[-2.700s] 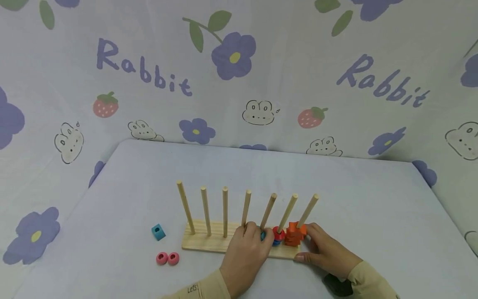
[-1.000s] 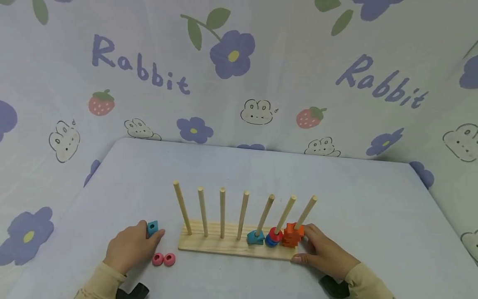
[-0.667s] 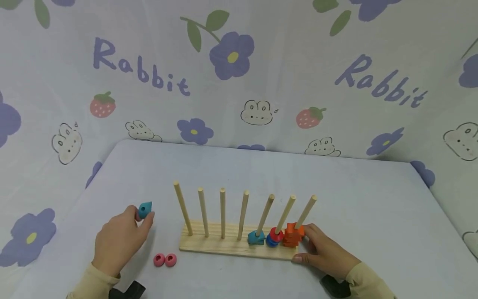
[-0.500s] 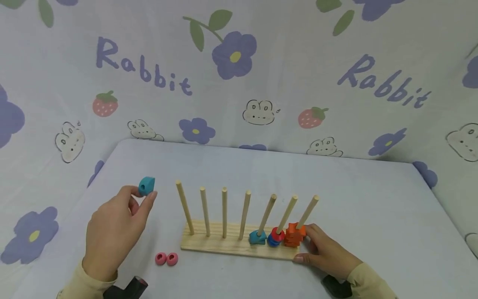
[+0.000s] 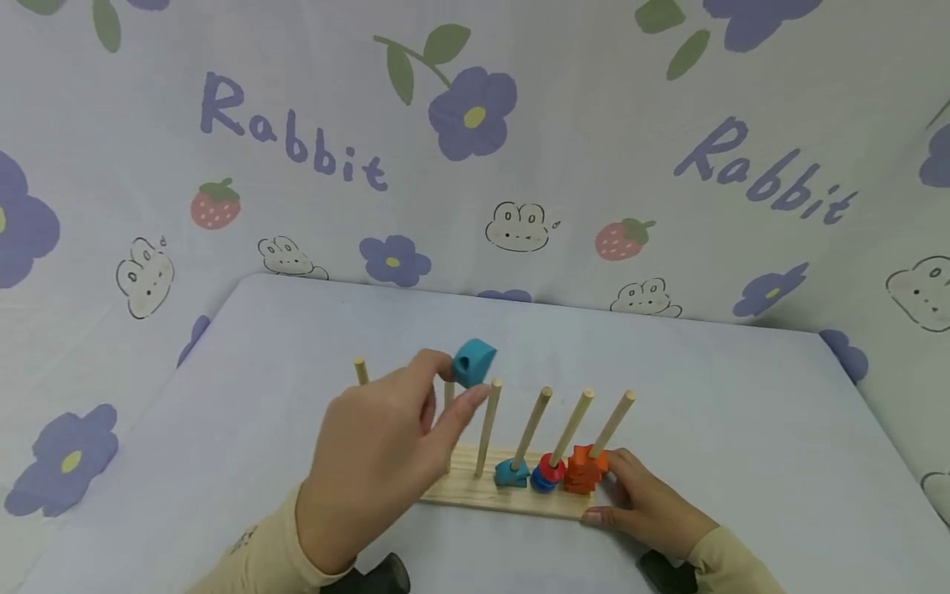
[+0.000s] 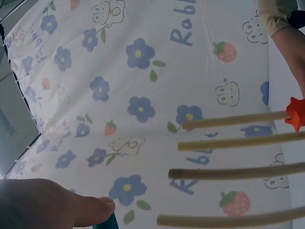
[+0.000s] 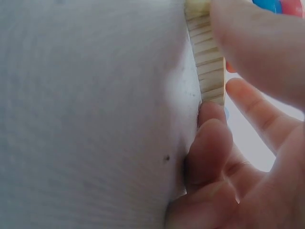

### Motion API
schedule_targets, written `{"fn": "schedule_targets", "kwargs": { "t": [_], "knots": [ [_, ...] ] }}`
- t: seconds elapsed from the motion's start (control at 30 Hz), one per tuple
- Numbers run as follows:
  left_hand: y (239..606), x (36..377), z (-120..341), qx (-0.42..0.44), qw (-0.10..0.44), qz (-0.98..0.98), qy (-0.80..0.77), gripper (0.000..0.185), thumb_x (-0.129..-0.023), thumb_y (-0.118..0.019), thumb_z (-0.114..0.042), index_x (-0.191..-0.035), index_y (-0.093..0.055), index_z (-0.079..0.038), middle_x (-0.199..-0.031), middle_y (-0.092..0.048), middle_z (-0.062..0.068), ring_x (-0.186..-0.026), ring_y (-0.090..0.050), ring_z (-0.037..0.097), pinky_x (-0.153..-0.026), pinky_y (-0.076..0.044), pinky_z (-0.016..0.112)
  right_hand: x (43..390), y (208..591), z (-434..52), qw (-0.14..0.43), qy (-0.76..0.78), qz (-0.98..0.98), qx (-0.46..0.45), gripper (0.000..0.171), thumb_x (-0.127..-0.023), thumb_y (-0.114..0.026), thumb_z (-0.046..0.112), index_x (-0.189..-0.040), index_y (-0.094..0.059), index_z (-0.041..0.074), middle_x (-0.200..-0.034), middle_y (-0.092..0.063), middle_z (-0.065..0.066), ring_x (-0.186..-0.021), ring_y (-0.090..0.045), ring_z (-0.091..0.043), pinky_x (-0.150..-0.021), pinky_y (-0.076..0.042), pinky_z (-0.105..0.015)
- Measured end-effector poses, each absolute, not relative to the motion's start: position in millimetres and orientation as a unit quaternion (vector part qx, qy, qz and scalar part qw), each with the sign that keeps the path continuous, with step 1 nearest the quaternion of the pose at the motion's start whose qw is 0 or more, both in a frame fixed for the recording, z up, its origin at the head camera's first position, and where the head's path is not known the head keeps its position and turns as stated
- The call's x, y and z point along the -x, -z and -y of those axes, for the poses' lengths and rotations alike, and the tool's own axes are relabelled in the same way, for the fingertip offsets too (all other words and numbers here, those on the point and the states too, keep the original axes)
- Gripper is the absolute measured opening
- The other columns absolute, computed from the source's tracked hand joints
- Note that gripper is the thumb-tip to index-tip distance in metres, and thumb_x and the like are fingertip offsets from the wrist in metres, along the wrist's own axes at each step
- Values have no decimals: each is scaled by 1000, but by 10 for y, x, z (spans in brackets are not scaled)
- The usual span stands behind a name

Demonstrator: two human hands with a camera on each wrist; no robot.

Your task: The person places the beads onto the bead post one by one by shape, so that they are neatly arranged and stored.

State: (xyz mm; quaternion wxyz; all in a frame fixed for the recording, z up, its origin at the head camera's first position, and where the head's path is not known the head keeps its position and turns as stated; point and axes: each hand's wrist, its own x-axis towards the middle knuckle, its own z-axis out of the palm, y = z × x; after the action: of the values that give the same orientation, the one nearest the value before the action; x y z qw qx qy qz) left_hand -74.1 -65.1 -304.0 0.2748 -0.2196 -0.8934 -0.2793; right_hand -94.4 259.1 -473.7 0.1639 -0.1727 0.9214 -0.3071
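Note:
My left hand point(image 5: 386, 445) pinches a teal wooden bead point(image 5: 473, 363) between thumb and fingers, in the air by the top of the middle peg. Below it stands a wooden peg board point(image 5: 475, 491) with a row of upright pegs. My right hand point(image 5: 649, 499) holds the board's right end, thumb at the front corner. In the right wrist view, fingers touch the board's end face point(image 7: 207, 62). A teal bead point(image 5: 512, 473), a red bead point(image 5: 552, 472) over blue, and orange star-shaped beads point(image 5: 585, 470) sit on the three right pegs. My left hand covers the board's left part.
A white-covered table point(image 5: 712, 396) lies under the board. Behind it hangs a printed cloth point(image 5: 564, 124) with flowers and rabbits. Bare pegs point(image 6: 228, 171) jut across the left wrist view. A black wrist device point(image 5: 378, 575) sits under the left sleeve.
My left hand let go of a teal bead on the fifth peg, picked the other teal bead off the table, lifted it and carried it right. It now hides the pink beads. Right hand stayed put.

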Motion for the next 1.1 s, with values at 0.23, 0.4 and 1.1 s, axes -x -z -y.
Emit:
{"fn": "schedule_targets", "kwargs": {
  "t": [0.23, 0.4, 1.1],
  "knots": [
    [3120, 798, 373, 260, 244, 893, 274, 27, -84, -73, -37, -93, -68, -13, -53, -39, -12, -44, -29, 0, -40, -22, 16, 944, 4733, -2573, 169, 308, -921, 171, 69, -81, -69, 51, -137, -43, 19, -112, -44, 0, -85, -44, -15, -66, -37, -25],
    [3151, 793, 281, 264, 233, 894, 275, 26, -84, -73, -37, -95, -69, -14, -51, -41, -12, -43, -29, -1, -39, -21, 16, 946, 4722, -2566, 172, 305, -921, 169, 69, -81, -68, 51, -137, -44, 18, -114, -45, -1, -88, -44, -16, -69, -38, -25],
    [3203, 830, 154, 307, 295, 894, 142, 25, -89, -64, -30, -76, -55, -11, -50, -39, -9, -37, -26, 2, -37, -14, 15, 942, 4733, -2585, 173, 312, -920, 163, 66, -81, -69, 50, -134, -45, 20, -103, -41, 0, -82, -42, -13, -62, -36, -24]
  ]
}}
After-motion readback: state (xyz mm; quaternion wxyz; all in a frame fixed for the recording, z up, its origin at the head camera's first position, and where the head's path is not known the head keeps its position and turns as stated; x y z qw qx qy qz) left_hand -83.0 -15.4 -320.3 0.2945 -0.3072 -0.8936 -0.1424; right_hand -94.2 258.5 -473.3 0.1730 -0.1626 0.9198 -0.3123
